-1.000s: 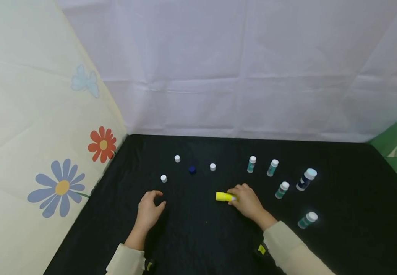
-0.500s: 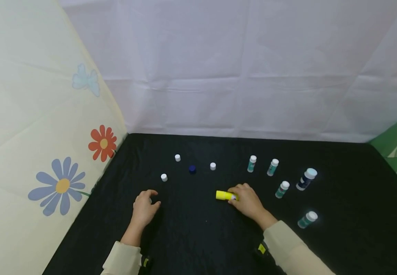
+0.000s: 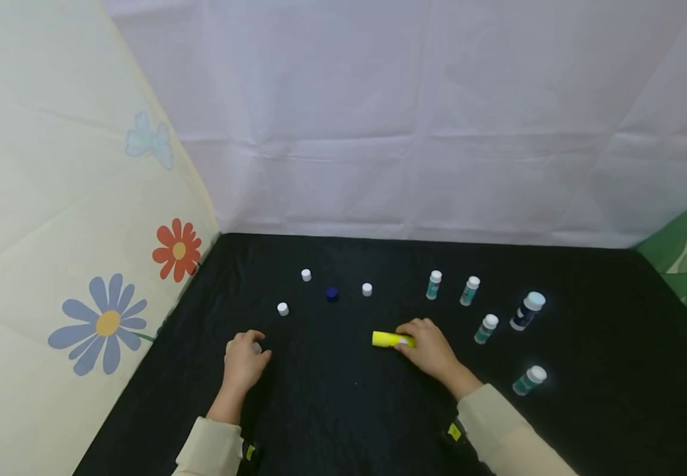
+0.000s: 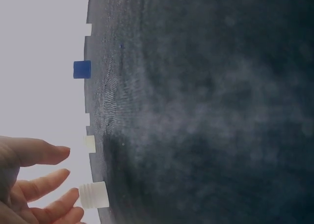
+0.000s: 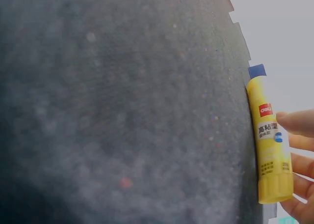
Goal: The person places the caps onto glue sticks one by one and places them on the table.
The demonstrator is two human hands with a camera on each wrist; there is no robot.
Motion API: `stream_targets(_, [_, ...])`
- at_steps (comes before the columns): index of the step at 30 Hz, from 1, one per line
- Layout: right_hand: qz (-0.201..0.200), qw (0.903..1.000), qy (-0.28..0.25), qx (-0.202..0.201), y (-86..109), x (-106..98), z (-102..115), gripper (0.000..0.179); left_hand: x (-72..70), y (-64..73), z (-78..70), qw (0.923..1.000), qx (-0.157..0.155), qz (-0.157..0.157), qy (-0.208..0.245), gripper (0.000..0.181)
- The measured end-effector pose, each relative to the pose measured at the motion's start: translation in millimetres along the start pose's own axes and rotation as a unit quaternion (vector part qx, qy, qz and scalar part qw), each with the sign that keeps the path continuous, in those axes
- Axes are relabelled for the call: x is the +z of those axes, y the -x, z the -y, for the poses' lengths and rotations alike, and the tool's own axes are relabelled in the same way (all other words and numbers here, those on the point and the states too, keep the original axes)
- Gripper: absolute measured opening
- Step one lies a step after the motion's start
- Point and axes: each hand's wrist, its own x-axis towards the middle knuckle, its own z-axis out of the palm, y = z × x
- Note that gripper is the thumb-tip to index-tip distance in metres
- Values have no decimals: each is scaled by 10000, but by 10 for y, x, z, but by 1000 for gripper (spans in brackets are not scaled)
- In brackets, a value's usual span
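A yellow glue stick (image 3: 385, 339) with a red brand mark lies on its side on the black cloth. My right hand (image 3: 432, 350) holds its right end, thumb on the near side and fingers on the far side; in the right wrist view the thumb tip meets the label of the glue stick (image 5: 270, 145). On the left, my left hand (image 3: 242, 367) hovers low with thumb and fingers spread. Partly hidden behind its fingers in the head view is a small white ridged cap (image 4: 93, 195); in the left wrist view, fingertips (image 4: 73, 193) are right at its side.
Beyond the hands stand white caps (image 3: 283, 309) and a dark blue cap (image 3: 332, 294). On the right are several teal-labelled bottles (image 3: 486, 328) with white lids and a larger dark blue bottle (image 3: 527, 311). White cloth (image 3: 343, 132) hangs behind the table.
My left hand has shifted left, and the white cap behind its fingers has come into view. The glue stick's label has turned slightly under my right hand, which stays almost in place.
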Motion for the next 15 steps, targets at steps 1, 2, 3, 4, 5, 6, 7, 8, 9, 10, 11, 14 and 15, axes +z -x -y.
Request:
stream_targets(1, [-11,10000,-22,20,9,-7,0,22,-3,1,0,10000,-64,7,-39,27])
stream_targets(2, [-33,10000,-27,4,17,-10,-3,22,0,0,3,9999,-125,14,-89,28])
stream_targets(3, [-49,10000,-48,-9,23,-15,-6,21,1,0,6,9998,-189,23,-112,28])
stream_targets(4, [-56,10000,-49,-21,32,-20,-7,21,1,-1,9,9997,-219,29,-139,29])
stream_targets(5, [-68,10000,-61,-29,38,-23,-9,22,1,0,13,9996,-249,35,-153,29])
stream_targets(6, [-80,9999,-64,-30,44,-25,-11,22,1,-2,19,9995,-258,32,-160,29])
stream_targets(7, [-90,9999,-56,-28,48,-26,-15,22,0,-3,23,9995,-273,39,-161,29])
stream_targets(8, [-106,9999,-43,-36,52,-27,-19,23,3,-5,29,9995,-285,39,-148,29])
stream_targets(9, [-111,9999,-45,-8,54,-30,-21,23,2,-6,31,9995,-301,38,-130,29])
stream_targets(10, [-122,9999,-28,-2,57,-32,-24,23,2,-9,34,9994,-311,41,-121,29])
stream_targets(11, [-148,9999,-32,-8,59,-34,-31,24,1,-10,36,9994,-321,39,-109,29])
stream_targets(14, [-218,9997,-38,-31,68,-49,-43,25,-2,-18,37,9993,-366,68,-80,28])
stream_targets(15, [-235,9997,-61,-15,72,-54,-44,25,-4,-20,35,9993,-365,63,-79,28])
